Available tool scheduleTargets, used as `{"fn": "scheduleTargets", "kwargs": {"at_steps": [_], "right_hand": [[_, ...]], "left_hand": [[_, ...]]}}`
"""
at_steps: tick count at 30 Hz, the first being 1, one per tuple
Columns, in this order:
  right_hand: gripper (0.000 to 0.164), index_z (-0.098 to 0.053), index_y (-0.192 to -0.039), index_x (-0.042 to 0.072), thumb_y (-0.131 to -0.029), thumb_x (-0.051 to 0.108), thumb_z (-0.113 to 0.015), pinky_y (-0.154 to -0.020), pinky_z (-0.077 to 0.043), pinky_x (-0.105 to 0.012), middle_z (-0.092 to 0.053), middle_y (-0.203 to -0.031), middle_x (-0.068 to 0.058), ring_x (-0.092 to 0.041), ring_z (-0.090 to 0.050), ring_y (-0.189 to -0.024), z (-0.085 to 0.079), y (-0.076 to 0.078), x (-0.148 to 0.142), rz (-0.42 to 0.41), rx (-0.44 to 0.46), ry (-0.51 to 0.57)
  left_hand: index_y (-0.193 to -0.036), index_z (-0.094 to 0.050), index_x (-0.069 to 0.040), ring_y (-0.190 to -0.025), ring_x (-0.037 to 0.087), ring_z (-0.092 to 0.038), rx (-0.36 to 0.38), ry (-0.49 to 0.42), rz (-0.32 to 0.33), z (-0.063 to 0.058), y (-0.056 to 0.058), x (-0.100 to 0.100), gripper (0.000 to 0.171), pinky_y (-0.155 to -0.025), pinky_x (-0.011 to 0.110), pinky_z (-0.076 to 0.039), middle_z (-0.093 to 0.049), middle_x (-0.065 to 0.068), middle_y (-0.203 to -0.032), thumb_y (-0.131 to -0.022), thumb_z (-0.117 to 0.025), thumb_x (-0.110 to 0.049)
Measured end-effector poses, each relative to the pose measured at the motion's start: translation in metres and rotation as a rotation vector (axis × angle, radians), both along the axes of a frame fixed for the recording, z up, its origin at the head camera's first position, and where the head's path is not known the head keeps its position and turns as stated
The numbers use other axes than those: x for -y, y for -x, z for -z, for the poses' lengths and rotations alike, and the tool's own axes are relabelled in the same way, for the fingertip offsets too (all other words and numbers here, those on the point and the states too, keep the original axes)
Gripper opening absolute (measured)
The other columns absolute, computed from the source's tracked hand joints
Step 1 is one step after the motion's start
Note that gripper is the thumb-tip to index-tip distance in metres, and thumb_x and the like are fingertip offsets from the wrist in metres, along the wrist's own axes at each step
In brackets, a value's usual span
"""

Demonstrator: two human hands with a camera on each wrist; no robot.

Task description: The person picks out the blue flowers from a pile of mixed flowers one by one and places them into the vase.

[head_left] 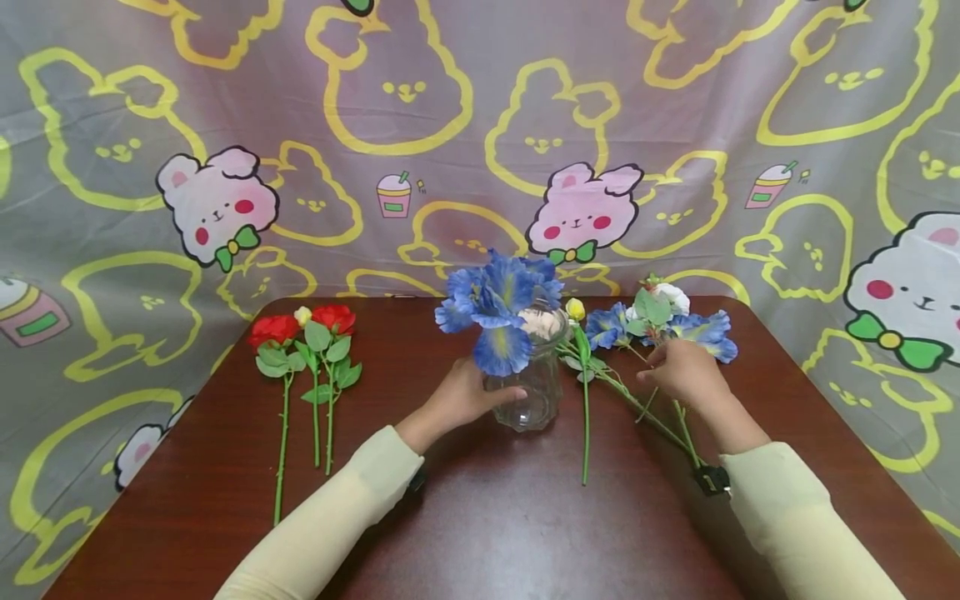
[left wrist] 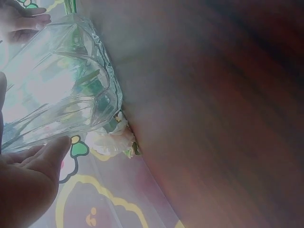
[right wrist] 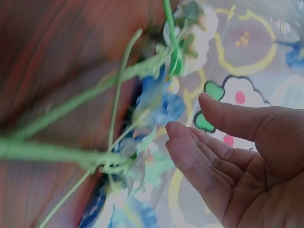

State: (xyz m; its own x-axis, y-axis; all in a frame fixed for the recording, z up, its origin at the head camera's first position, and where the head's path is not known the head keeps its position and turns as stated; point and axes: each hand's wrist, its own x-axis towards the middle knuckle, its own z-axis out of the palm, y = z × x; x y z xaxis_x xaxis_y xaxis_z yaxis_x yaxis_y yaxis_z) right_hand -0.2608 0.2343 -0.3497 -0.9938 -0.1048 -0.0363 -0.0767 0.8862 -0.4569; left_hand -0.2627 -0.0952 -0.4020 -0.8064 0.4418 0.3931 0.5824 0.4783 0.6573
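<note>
Around the clear glass vase (head_left: 534,408) curls my left hand (head_left: 456,396), thumb across its front. A large blue flower (head_left: 504,292) rises from the vase, beside a pale bloom (head_left: 542,323) at its mouth. The left wrist view shows the faceted glass (left wrist: 71,85) with green stems inside, between thumb and fingers. Over the flowers on the right side of the table is my right hand (head_left: 686,372). Its fingers (right wrist: 204,175) and thumb stand apart with nothing between them in the right wrist view. Nearest to it are green stems (right wrist: 61,154), blue flowers (head_left: 705,333) and a white flower (head_left: 671,297).
Red roses (head_left: 273,331) and a yellow bud (head_left: 302,316) lie on the left of the brown table (head_left: 450,533), stems toward me. Just right of the vase, another yellow bud (head_left: 575,309) lies by a long green stem (head_left: 586,433). A patterned curtain (head_left: 465,183) hangs behind.
</note>
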Motion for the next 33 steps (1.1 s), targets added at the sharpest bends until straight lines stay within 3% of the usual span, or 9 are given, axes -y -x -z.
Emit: {"fn": "scheduleTargets", "kwargs": {"at_steps": [2, 6, 9, 11, 18, 27, 33], "right_hand": [[0.04, -0.068, -0.104, -0.011, -0.081, 0.02, -0.077, -0.068, -0.051, -0.046, -0.066, -0.104, -0.027, -0.04, -0.063, -0.085, 0.001, -0.001, -0.008, 0.018, -0.01, -0.008], [0.021, -0.069, -0.079, -0.001, -0.08, 0.018, -0.077, -0.053, -0.044, -0.037, -0.06, -0.068, -0.012, -0.029, -0.056, -0.064, 0.007, -0.002, -0.021, 0.043, -0.032, -0.006], [0.032, -0.055, -0.057, 0.01, -0.081, 0.017, -0.075, -0.046, -0.032, -0.03, -0.039, -0.052, 0.003, -0.016, -0.04, -0.051, 0.011, -0.004, -0.027, 0.049, -0.031, -0.006], [0.04, -0.047, -0.052, 0.014, -0.081, 0.017, -0.074, -0.046, -0.029, -0.028, -0.033, -0.05, 0.006, -0.013, -0.036, -0.048, 0.013, -0.006, -0.03, 0.048, -0.023, -0.014], [0.037, -0.054, -0.052, 0.014, -0.082, 0.022, -0.075, -0.049, -0.033, -0.031, -0.039, -0.051, 0.007, -0.015, -0.04, -0.052, 0.018, -0.009, -0.034, 0.069, 0.038, -0.056], [0.043, -0.047, -0.05, 0.016, -0.081, 0.024, -0.077, -0.05, -0.031, -0.031, -0.032, -0.051, 0.007, -0.015, -0.035, -0.053, 0.033, -0.008, -0.039, 0.088, 0.079, -0.084], [0.036, -0.055, -0.053, 0.014, -0.079, 0.022, -0.078, -0.052, -0.035, -0.034, -0.043, -0.054, 0.004, -0.019, -0.042, -0.056, 0.038, -0.008, -0.039, 0.076, 0.063, -0.096]], "left_hand": [[-0.133, -0.052, -0.006, -0.076, 0.029, -0.055, -0.001, -0.002, -0.002, 0.001, 0.001, 0.0, 0.067, -0.065, 0.032, -0.044, -0.061, 0.007, -0.085, -0.08, -0.08, -0.036], [-0.133, -0.052, -0.006, -0.078, 0.029, -0.056, -0.002, 0.001, -0.008, 0.001, 0.001, -0.001, 0.067, -0.066, 0.033, -0.045, -0.062, 0.006, -0.088, -0.08, -0.081, -0.036], [-0.133, -0.052, -0.007, -0.071, 0.024, -0.054, 0.004, 0.01, -0.012, 0.001, 0.001, -0.001, 0.066, -0.063, 0.032, -0.043, -0.059, 0.012, -0.081, -0.081, -0.08, -0.037], [-0.133, -0.052, -0.007, -0.07, 0.024, -0.053, 0.011, 0.012, -0.009, 0.001, 0.001, -0.001, 0.066, -0.062, 0.032, -0.043, -0.058, 0.016, -0.079, -0.081, -0.08, -0.037], [-0.134, -0.051, -0.005, -0.082, 0.032, -0.057, 0.018, 0.008, -0.009, 0.001, 0.001, -0.001, 0.068, -0.069, 0.035, -0.047, -0.065, 0.009, -0.097, -0.081, -0.08, -0.036], [-0.135, -0.05, -0.005, -0.095, 0.023, -0.062, 0.016, 0.01, -0.016, 0.001, 0.001, -0.001, 0.069, -0.081, 0.036, -0.052, -0.066, 0.009, -0.115, -0.081, -0.08, -0.036], [-0.135, -0.051, -0.005, -0.095, 0.016, -0.06, 0.009, 0.008, -0.021, 0.0, 0.001, -0.001, 0.069, -0.082, 0.037, -0.052, -0.066, 0.008, -0.116, -0.08, -0.081, -0.034]]}}
